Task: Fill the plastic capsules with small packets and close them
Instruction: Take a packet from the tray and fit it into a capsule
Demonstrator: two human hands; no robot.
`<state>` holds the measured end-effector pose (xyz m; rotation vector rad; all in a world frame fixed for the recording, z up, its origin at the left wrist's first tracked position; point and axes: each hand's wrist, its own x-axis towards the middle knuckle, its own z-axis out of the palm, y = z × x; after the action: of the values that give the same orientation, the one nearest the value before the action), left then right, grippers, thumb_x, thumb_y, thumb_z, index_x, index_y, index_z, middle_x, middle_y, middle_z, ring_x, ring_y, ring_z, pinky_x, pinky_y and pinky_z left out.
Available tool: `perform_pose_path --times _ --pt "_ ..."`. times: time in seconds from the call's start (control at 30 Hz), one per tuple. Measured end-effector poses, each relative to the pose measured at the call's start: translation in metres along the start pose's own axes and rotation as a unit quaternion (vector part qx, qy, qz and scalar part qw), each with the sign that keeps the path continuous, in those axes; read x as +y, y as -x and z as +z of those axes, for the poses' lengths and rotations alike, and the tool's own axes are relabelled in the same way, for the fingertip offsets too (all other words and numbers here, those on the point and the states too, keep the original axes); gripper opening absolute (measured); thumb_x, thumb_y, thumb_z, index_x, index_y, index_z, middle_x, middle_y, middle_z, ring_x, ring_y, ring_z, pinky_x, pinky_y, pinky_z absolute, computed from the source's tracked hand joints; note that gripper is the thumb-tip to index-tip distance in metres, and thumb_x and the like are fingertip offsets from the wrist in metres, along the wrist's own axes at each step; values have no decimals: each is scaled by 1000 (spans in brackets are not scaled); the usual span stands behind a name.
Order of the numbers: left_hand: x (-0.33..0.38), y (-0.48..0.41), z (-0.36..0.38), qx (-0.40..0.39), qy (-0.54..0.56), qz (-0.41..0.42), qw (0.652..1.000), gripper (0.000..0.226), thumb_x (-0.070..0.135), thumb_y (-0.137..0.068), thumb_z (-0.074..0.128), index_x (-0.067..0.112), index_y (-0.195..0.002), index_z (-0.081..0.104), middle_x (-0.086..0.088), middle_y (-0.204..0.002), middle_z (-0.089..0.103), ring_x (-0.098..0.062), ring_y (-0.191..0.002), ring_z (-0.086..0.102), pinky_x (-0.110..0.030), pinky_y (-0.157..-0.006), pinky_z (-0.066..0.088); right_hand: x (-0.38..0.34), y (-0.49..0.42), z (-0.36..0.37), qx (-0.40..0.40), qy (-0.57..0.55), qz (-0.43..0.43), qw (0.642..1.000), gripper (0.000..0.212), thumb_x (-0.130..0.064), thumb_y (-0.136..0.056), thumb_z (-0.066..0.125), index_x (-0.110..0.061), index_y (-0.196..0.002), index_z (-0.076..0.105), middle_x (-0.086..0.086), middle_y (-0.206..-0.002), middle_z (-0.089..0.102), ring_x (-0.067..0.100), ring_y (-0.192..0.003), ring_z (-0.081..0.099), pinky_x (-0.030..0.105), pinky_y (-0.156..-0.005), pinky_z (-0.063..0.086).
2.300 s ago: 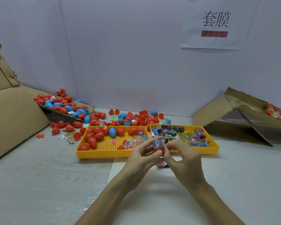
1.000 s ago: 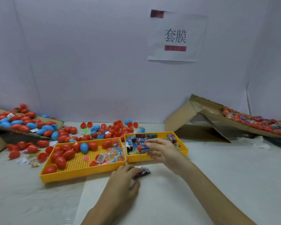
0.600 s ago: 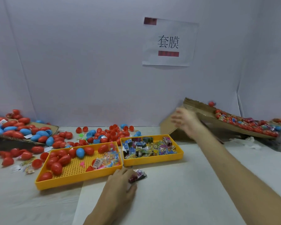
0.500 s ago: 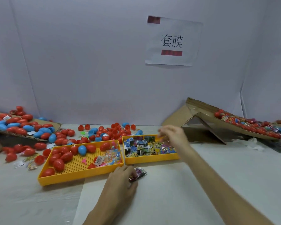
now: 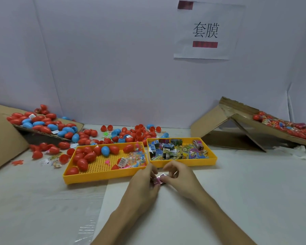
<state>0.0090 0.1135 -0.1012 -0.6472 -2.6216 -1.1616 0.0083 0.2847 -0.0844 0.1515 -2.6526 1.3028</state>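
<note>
A small pink packet (image 5: 159, 179) lies on the white table just in front of the two yellow trays. My left hand (image 5: 143, 185) and my right hand (image 5: 180, 179) both pinch it, one from each side. The left yellow tray (image 5: 102, 175) holds several red and blue capsules (image 5: 85, 158) plus some clear packets. The right yellow tray (image 5: 184, 161) is full of colourful small packets (image 5: 175, 150).
Loose red and blue capsules (image 5: 131, 133) lie scattered behind the trays. A cardboard ramp (image 5: 48, 133) at the left carries more capsules. A cardboard ramp (image 5: 245, 124) at the right carries finished capsules (image 5: 286, 126). A paper sign (image 5: 205, 30) hangs on the back wall.
My right hand tossed a closed capsule onto the right ramp, then came back to the table front. It now joins the left hand on the pink packet.
</note>
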Motion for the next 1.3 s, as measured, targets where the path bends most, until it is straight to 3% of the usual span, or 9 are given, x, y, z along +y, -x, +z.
perform_pose_path --times 0.17,0.4,0.53,0.7,0.83,0.97,1.13,1.3 --pt "0 -1 -1 -2 -5 4 1000 30 18 -86 70 31 -101 48 12 -92 59 -6 -88 57 -21 -74 49 -2 -1 0 1 -21 10 1000 17 -13 -82 78 -23 -92 69 -4 -75 67 4 -69 59 29 -71 52" --pt "2 -1 -2 -6 -15 0 1000 30 19 -87 71 32 -101 47 12 -95 58 -4 -88 56 -14 -71 44 0 -3 -2 25 -44 23 998 16 -8 -82 78 -21 -88 70 -14 -74 66 2 -70 63 18 -65 50" --pt "3 -1 -2 -10 -14 -3 1000 32 19 -87 72 33 -101 47 11 -95 58 -4 -87 56 -12 -70 43 1 -4 -2 51 -47 26 997 24 -6 -80 79 -27 -77 68 -12 -74 69 6 -68 65 22 -64 55" --pt "4 -2 -4 -14 -9 -6 1000 32 17 -87 71 31 -104 48 11 -95 59 -6 -87 57 -17 -73 49 4 -4 -4 113 -50 42 991 21 -3 -85 73 -23 -80 69 -2 -78 69 16 -71 70 39 -70 61" --pt "5 0 -8 -16 30 -21 999 31 24 -89 73 30 -112 54 14 -96 61 -3 -87 60 -15 -77 50 3 -6 -19 157 -96 26 982 19 -7 -86 75 -23 -89 67 0 -80 70 13 -69 72 33 -71 57" --pt "12 -2 -15 20 105 -36 994 25 42 -94 65 35 -117 61 18 -101 66 -2 -90 63 -16 -73 52 -7 -1 -18 108 -178 -26 978 24 -6 -83 78 -22 -96 67 4 -79 71 20 -65 74 31 -67 59" --pt "16 -6 -22 7 209 -44 977 9 23 -95 68 30 -95 73 10 -83 74 -2 -78 67 -17 -69 53 -12 2 -11 5 -207 -92 974 35 -1 -81 78 -30 -98 71 1 -76 69 23 -69 72 32 -67 60" --pt "13 -5 -24 -10 271 -86 959 13 9 -92 69 19 -87 77 3 -73 75 -3 -64 66 -15 -57 49 -16 4 -10 1 -210 -98 973 34 -5 -81 79 -33 -97 71 -2 -80 71 21 -72 73 29 -66 59"
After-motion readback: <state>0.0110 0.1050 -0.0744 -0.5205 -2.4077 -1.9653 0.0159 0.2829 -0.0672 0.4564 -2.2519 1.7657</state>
